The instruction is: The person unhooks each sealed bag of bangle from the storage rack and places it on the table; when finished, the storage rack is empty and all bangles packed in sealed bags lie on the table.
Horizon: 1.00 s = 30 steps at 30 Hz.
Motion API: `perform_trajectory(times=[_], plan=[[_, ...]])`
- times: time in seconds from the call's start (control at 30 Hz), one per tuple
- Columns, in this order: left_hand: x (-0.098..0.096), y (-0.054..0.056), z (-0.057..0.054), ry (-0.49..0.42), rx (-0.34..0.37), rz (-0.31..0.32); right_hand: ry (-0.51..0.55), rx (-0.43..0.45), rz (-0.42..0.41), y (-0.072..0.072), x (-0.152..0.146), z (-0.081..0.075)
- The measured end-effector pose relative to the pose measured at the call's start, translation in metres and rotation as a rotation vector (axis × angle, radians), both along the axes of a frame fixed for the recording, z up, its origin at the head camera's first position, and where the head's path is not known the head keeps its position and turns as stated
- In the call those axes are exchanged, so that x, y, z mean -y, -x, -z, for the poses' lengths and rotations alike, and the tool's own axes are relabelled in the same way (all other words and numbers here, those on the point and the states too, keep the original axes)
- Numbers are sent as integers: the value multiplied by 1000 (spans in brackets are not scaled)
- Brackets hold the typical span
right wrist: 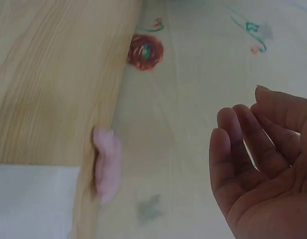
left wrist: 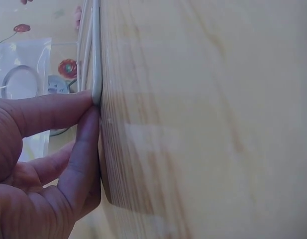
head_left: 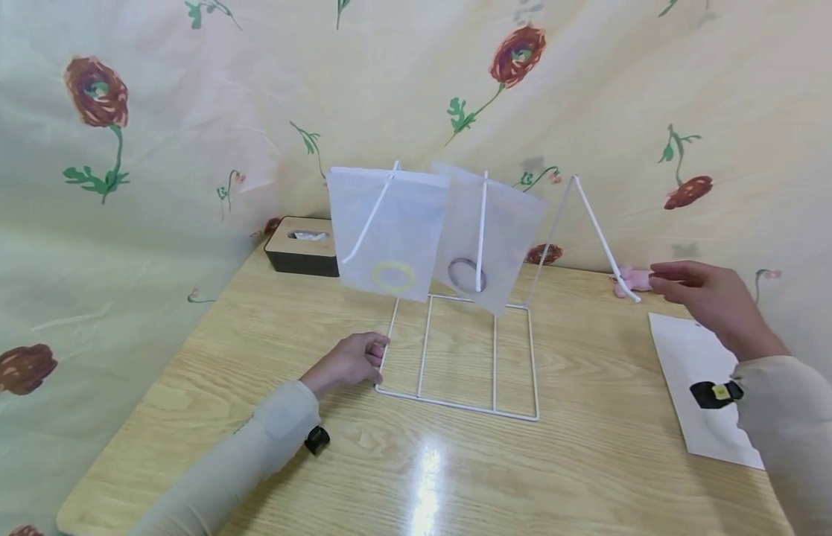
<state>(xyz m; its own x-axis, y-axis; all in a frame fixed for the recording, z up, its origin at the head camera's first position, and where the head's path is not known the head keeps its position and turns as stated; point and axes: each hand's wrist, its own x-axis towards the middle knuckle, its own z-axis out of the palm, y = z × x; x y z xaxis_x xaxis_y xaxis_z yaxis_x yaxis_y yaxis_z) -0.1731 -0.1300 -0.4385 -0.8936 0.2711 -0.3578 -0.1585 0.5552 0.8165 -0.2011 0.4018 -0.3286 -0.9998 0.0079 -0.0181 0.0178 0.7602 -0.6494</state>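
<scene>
My left hand (head_left: 351,359) pinches the front left corner of a white wire rack (head_left: 456,404) between thumb and finger; the left wrist view shows the fingertips at the bent wire (left wrist: 96,82). Two clear bags hang from the rack's prongs. The left bag (head_left: 409,223) shows a yellow ring (head_left: 392,289), and the middle bag (head_left: 456,223) a dark ring (head_left: 449,274). A third prong (head_left: 599,229), on the right, bears no bag. My right hand (head_left: 724,301) is raised in the air beyond that prong's tip, holding nothing, with its fingers loosely bent.
A small pink plush-like thing (head_left: 633,279) lies at the table's back edge, behind the right prong. A white sheet (head_left: 697,387) rests on the wooden table (head_left: 603,461) under my right arm. At the back left stands a tissue box (head_left: 302,260). Flowered cloth (head_left: 389,82) hangs behind.
</scene>
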Motion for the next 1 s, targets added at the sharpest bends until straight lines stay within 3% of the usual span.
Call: perform_trajectory(times=[0.47, 0.73, 0.87, 1.0], plan=[[-1, -1, 0, 26, -6, -15, 168, -101, -77, 3, 58, -3], [-1, -2, -3, 30, -11, -13, 178, -118, -112, -1, 80, -12], [-1, -2, -3, 28, -8, -12, 172, -197, -136, -1, 94, -15], [-1, -2, -1, 19, -11, -5, 234, -271, -153, -1, 111, -16]])
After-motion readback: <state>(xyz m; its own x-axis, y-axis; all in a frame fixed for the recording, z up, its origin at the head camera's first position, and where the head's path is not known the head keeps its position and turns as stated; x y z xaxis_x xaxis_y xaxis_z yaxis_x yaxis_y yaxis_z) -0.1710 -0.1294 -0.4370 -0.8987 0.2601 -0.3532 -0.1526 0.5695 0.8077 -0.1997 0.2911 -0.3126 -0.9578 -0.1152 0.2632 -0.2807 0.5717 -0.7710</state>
